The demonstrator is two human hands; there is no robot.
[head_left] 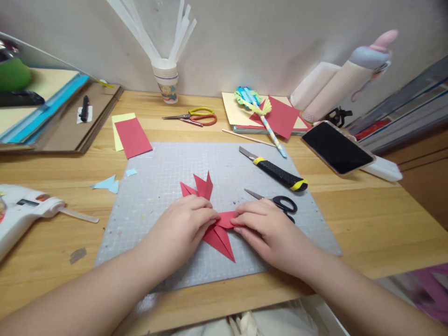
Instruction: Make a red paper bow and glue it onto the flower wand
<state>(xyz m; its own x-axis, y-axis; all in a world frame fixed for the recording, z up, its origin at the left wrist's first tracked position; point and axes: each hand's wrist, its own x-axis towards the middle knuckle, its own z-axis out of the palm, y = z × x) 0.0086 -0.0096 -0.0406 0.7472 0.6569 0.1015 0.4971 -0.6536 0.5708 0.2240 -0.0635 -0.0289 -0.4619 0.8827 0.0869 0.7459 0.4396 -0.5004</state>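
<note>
A folded red paper shape [220,240] with several pointed flaps lies on the grey cutting mat [168,161]. My left hand [191,219] covers its left part, fingers closed on the paper near the centre. Thumb and fingers of my right hand [264,228] pinch a flap on the right side. Two points stick up beyond my left hand, and one points toward me between the hands. Just past my right hand are small black-handled scissors [285,204], partly hidden by it. A black and yellow utility knife [280,174] lies farther back on the mat.
A white glue gun [31,205] and blue paper scraps [107,183] lie left. Behind the mat are red and yellow paper rectangles [133,136], yellow-and-orange-handled scissors [196,115], a cup stack [166,81] with sticks, and a paper flower [261,109]. A phone [338,147] rests at right.
</note>
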